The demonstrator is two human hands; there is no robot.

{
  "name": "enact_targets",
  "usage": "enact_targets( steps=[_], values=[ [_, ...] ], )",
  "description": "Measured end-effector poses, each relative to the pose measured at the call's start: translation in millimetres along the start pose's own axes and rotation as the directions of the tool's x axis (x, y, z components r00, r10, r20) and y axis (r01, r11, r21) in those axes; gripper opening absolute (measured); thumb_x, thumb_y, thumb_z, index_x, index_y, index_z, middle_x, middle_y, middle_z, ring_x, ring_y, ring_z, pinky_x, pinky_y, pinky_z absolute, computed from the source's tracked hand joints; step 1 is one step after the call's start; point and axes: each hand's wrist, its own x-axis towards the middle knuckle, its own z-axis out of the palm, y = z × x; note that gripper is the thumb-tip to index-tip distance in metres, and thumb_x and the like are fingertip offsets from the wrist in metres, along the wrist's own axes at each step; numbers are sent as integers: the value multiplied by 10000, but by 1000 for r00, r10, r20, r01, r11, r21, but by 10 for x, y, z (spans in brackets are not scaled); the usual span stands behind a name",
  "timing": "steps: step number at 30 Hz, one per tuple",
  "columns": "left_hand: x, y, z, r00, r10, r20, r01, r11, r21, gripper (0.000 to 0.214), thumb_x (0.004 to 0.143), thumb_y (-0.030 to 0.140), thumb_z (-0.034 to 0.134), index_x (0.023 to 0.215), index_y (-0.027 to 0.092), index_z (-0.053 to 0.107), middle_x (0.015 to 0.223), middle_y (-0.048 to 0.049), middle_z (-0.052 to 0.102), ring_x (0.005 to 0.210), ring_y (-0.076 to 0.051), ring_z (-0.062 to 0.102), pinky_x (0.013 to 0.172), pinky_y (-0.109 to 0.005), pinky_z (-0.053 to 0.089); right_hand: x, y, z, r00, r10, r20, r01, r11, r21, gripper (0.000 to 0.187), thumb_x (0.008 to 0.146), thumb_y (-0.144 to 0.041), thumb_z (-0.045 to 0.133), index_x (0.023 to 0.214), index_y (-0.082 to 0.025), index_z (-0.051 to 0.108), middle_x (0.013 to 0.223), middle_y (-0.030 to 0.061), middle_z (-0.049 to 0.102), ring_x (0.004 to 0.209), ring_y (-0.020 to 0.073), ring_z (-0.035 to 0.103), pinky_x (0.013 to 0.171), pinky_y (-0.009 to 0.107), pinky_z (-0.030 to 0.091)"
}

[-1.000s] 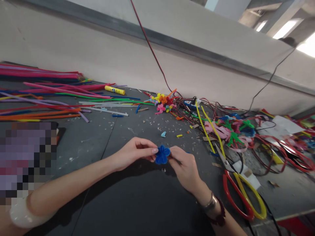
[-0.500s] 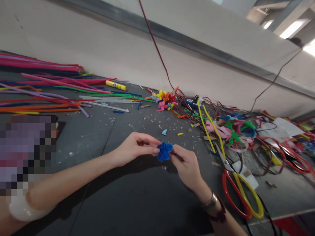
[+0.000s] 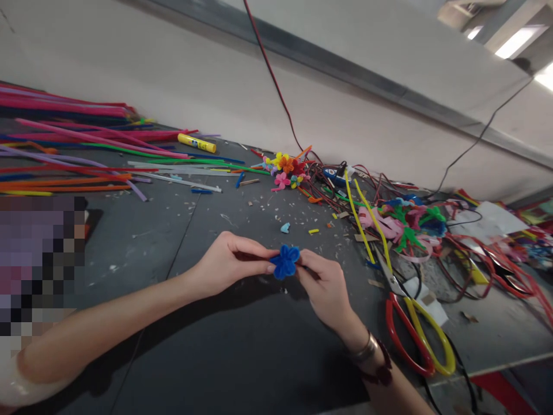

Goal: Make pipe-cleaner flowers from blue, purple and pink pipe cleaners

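A pale wall [image 3: 181,75] rises behind a dark, scrap-littered surface [image 3: 233,346], with a thin dark-red cable [image 3: 275,82] running down the wall. The scissors [image 3: 394,283], with one red and one yellow handle, lie on the right part of the surface and serve as the landmark here.

The blue pipe-cleaner flower [image 3: 286,262] is left of the scissors, held up in front of the person between both hands. The left hand [image 3: 224,262] has thumb and fingers clamped on the flower's left edge. The right hand [image 3: 325,288], between the flower and the scissors, has its fingers drawn together on the right edge, their tips partly hidden behind the petals. Gripping opposite edges probably steadies so small and soft a thing while leaving its looped petals exposed to view.

Two yellow pipe-cleaner lengths [image 3: 361,223] reach from beyond the scissors back to the blades. Farther off, beyond the scissors and to their left, sits a cluster of small multicoloured flowers [image 3: 286,166], perhaps put there to be out of the hands' way. Far left of the scissors, a bundle of long pipe cleaners [image 3: 64,108] lies along the wall, an arrangement that likely suits their length; a yellow tube [image 3: 196,143] lies near its right end.
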Motion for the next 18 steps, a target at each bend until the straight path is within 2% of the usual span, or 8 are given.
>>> enact_targets(
  steps=[6, 10, 18],
  values=[
    [8, 33, -5, 1000, 10, 27, -11, 998, 61, 126, 614, 207, 735, 735, 171, 742, 734, -26, 728, 671, -183, 653, 618, -232, 517, 11, -6, -6, 1000, 15, 17, -15, 1000, 1, 182, 822, -160, 482, 712, -184, 626, 681, 3, 580, 641, 116, 516, 588, 218, 391],
    [0, 41, 0, 998, 49, 45, -52, 995, 79, 57, 645, 199, 714, 687, 170, 742, 695, -20, 716, 639, -160, 633, 604, -218, 497, 10, -6, -5, 1000, 24, 10, -24, 1000, 13, 179, 821, -163, 487, 697, -180, 615, 673, 0, 573, 632, 111, 510, 578, 210, 383],
    [-12, 58, -2, 995, 88, 47, -93, 987, 130, 56, 667, 209, 700, 667, 166, 736, 706, -17, 716, 648, -154, 637, 601, -197, 496, 19, 0, -12, 1000, 23, 7, -24, 999, 30, 195, 815, -131, 490, 648, -170, 584, 652, -8, 549, 619, 101, 491, 578, 199, 371]
  ],
)
